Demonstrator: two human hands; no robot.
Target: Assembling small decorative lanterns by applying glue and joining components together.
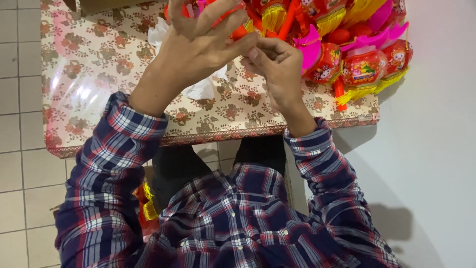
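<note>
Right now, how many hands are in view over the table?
2, both the person's own. The left hand is raised with fingers spread over the floral tablecloth; the right hand is curled beside it, fingertips meeting. The lantern pile lies behind them.

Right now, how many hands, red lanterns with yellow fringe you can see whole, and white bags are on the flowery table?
Hands: 2, left hand and right hand
Red lanterns seen whole: 2; others are partly hidden
White bags: 1
Total: 5
</note>
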